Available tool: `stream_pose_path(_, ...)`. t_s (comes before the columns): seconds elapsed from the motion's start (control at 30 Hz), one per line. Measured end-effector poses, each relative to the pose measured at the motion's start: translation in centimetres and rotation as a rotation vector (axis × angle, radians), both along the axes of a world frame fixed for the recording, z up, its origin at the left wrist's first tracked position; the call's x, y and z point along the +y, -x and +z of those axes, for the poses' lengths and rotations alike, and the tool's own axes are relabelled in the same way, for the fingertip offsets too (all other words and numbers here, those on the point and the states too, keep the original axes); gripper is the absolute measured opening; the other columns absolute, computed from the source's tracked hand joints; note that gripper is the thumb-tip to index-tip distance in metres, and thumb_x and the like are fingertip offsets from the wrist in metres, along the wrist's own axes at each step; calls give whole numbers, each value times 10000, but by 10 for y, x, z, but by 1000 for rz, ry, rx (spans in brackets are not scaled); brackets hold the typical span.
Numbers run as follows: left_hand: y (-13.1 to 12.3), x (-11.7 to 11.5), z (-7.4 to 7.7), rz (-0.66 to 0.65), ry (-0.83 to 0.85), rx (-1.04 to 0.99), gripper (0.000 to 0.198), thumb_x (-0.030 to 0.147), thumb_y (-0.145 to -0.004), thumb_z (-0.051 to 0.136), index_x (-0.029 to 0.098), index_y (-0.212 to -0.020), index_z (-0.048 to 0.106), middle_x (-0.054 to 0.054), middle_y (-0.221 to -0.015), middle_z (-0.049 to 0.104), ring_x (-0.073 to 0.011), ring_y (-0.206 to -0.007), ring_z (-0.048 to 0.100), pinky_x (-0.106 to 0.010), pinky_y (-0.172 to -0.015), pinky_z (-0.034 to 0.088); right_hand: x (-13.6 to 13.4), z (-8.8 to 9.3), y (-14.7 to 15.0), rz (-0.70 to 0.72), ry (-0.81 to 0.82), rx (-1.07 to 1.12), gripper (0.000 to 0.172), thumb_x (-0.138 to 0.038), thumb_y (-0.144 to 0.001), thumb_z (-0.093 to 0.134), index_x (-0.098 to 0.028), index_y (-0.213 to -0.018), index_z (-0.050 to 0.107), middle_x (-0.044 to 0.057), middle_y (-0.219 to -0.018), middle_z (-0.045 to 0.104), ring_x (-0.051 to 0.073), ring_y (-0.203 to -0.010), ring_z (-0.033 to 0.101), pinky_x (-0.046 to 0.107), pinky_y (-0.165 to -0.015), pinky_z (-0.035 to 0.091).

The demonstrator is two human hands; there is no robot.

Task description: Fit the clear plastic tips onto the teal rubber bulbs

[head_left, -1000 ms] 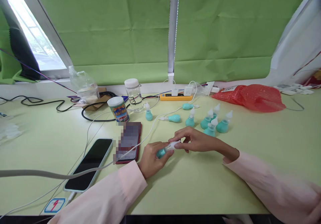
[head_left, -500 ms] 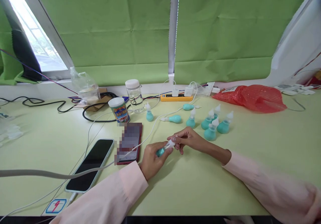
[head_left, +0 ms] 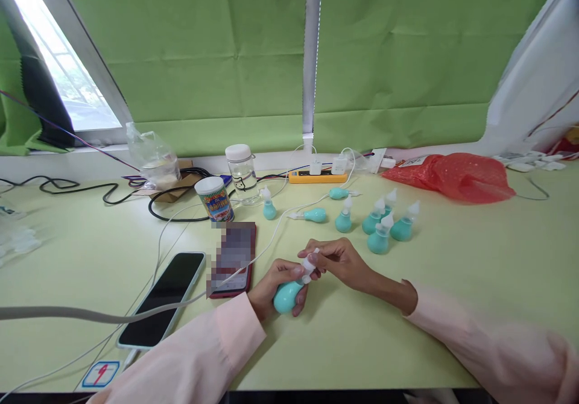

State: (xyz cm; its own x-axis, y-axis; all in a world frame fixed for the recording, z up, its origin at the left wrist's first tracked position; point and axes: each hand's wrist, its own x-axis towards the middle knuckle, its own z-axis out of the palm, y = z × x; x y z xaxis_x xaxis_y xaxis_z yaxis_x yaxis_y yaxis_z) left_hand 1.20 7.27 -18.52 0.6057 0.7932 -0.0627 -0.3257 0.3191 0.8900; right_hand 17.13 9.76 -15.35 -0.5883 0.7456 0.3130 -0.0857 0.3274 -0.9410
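Observation:
My left hand (head_left: pixel 271 283) is wrapped round a teal rubber bulb (head_left: pixel 286 296) with a white nozzle, just above the pale green table (head_left: pixel 362 331). My right hand (head_left: pixel 337 260) pinches the white nozzle tip (head_left: pixel 309 265) of that same bulb with thumb and fingers. Several more teal bulbs with white nozzles (head_left: pixel 379 223) stand or lie on the table just beyond my hands.
A dark phone (head_left: pixel 163 298) and a red phone (head_left: pixel 233 259) lie left of my hands, with white cables across them. Further back stand a printed can (head_left: pixel 215 199), a clear jar (head_left: pixel 242 172), a yellow power strip (head_left: pixel 316 176) and a red plastic bag (head_left: pixel 452 175).
The bulb has swung from lying nearly flat to hanging bulb-down in my left hand. My right hand has drawn in closer on the nozzle.

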Motion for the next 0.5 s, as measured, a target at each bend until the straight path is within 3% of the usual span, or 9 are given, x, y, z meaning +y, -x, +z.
stream_pose_path(0.13, -1, -2, 5, 142, -103, 151, 259, 335, -715, 538, 82, -706, 596, 5, -438, 485, -89, -335, 455, -199, -357, 305, -5, -8, 4, -125, -19, 50, 291, -366, -748, 506, -149, -571, 588, 26, -597, 506, 136, -679, 507, 248, -559, 417)
stream_pose_path(0.33, -7, -11, 14, 389, -466, 493, 257, 344, -722, 536, 107, -696, 632, 18, -447, 467, -81, -403, 422, -203, -428, 328, -10, -17, 10, -255, 45, 41, 368, -423, -735, 492, -170, -468, 476, 15, -553, 462, 188, -832, 524, 266, -662, 397)
stream_pose_path(0.5, -12, -16, 13, 588, -765, 695, 206, 301, -732, 533, 129, -755, 646, -24, -598, 569, -139, -579, 510, -235, -584, 392, -15, -22, 17, -336, 185, 77, 394, -457, -730, 482, -156, -476, 485, -5, -520, 433, 143, -678, 512, 256, -644, 374)
